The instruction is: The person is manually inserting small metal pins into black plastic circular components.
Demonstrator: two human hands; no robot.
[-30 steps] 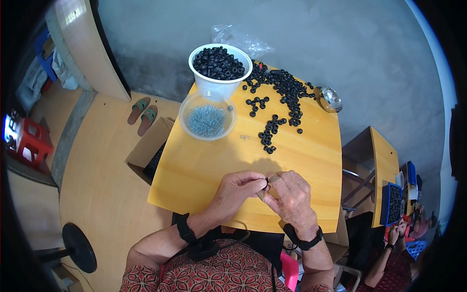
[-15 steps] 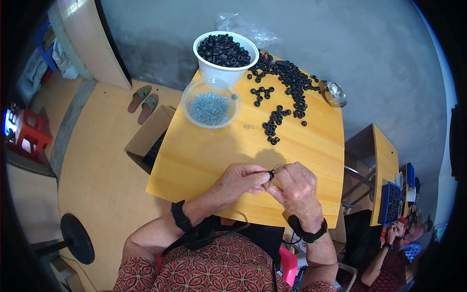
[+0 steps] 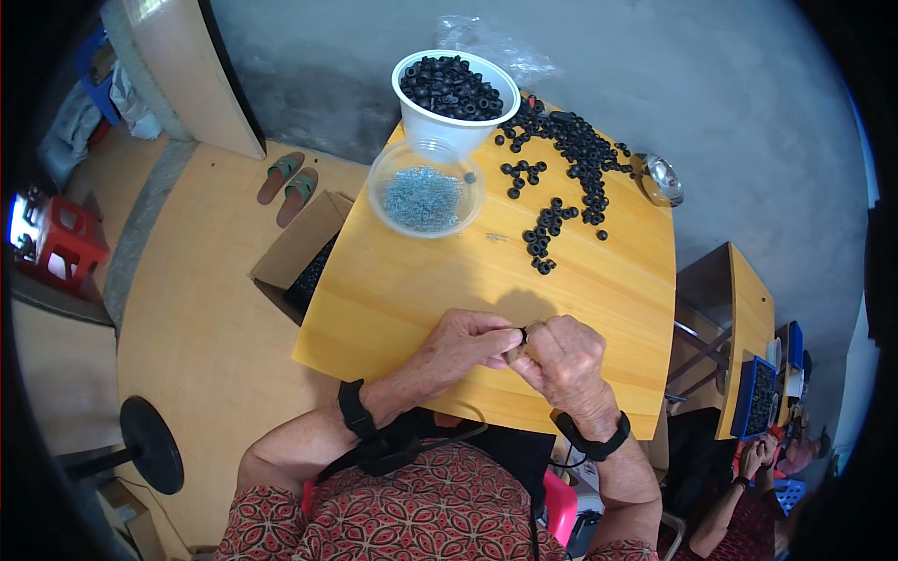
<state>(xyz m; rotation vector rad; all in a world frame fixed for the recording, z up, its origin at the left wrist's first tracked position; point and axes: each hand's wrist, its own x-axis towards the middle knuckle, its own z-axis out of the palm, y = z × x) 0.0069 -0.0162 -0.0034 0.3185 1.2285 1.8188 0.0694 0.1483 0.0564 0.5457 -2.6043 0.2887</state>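
Observation:
My left hand (image 3: 456,344) pinches a small black ring-shaped part (image 3: 522,335) between thumb and fingertips, just over the near part of the wooden table (image 3: 393,318). Against it, my right hand (image 3: 567,363) is closed, its thumb and fingers pressed together; whatever they grip is hidden. Beyond my hands, loose black round parts with holes (image 3: 585,150) are scattered across the tabletop. A clear plastic bowl (image 3: 379,213) of tiny silvery-blue pieces stands at the far left, in front of a white tub (image 3: 444,138) heaped with more black parts. A few tiny pieces (image 3: 496,237) lie beside the bowl.
A shiny metal bowl (image 3: 660,179) tilts at the table's far right corner. A clear plastic bag (image 3: 496,51) lies behind the tub. Left of the table is a cardboard box (image 3: 290,245). At another table (image 3: 748,309) on the right, a person works by a blue tray (image 3: 754,397).
The view has shifted a little, so the table and its contents sit slightly farther right. Both hands stay together on the black part, with hardly any change in their grip.

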